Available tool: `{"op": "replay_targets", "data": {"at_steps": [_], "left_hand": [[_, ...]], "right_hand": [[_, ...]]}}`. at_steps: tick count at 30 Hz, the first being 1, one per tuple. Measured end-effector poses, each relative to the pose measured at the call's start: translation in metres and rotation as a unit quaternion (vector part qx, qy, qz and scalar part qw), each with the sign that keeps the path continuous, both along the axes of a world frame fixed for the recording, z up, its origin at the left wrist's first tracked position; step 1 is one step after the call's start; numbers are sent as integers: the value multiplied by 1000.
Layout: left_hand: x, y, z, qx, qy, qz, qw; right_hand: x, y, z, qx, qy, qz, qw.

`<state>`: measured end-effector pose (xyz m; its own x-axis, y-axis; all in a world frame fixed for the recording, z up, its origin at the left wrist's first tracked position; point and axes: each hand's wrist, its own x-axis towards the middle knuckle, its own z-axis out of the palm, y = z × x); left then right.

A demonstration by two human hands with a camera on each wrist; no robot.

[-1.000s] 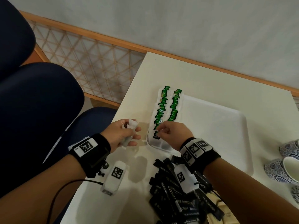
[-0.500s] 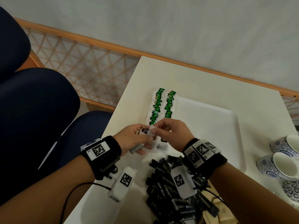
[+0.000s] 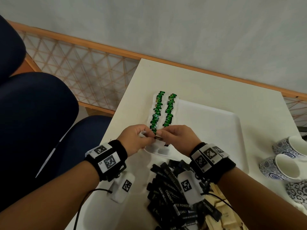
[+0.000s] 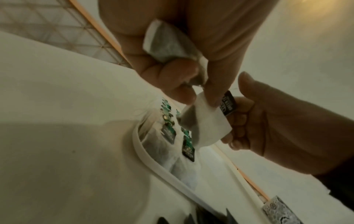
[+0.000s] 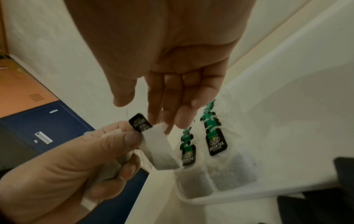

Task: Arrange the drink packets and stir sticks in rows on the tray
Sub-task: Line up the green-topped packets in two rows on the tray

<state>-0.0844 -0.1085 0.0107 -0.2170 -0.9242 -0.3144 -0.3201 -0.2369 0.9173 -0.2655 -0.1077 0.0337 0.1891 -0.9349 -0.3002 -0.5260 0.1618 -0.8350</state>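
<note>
Two rows of tea bags with green tags [image 3: 163, 110] lie along the left side of the white tray [image 3: 207, 130]. Both hands meet above the tray's near left corner. My left hand [image 3: 146, 135] grips a small bundle of tea bags [image 4: 166, 44] in its palm. Its thumb and a finger pinch one white tea bag [image 5: 159, 148] with a black tag [image 5: 140, 124]. The fingers of my right hand [image 3: 162, 136] touch the top of that bag. The right thumb stands apart from it.
A pile of black stick packets [image 3: 167, 188] lies on the table in front of the tray, with wooden stir sticks [image 3: 221, 206] to its right. Blue-patterned cups [image 3: 282, 163] stand at the right. The table's left edge and a dark blue chair [image 3: 41, 113] are close by.
My right hand left the near end of the tea bag rows and came over to the left hand. The left hand rose towards the tray corner, and a bag now hangs between the hands.
</note>
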Motion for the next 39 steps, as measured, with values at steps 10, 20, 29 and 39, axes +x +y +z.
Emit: {"op": "replay_targets", "data": {"at_steps": [10,20,29,39], "left_hand": [[-3,-2,-5,-93,29,-12,995],[-1,-3,-15,-69,-26,-8,997],[13,-2,-27,-45,-100,3,994],[10,-2,-42,-8,-148,-33,988]], "right_hand": [[2,0,-1,141,-69,-3,988],[-9,-5,-4,8,47,3,999],[-5,2,-14,-25,74,42,996],[-10,-3,-34,97,-4,-74,992]]}}
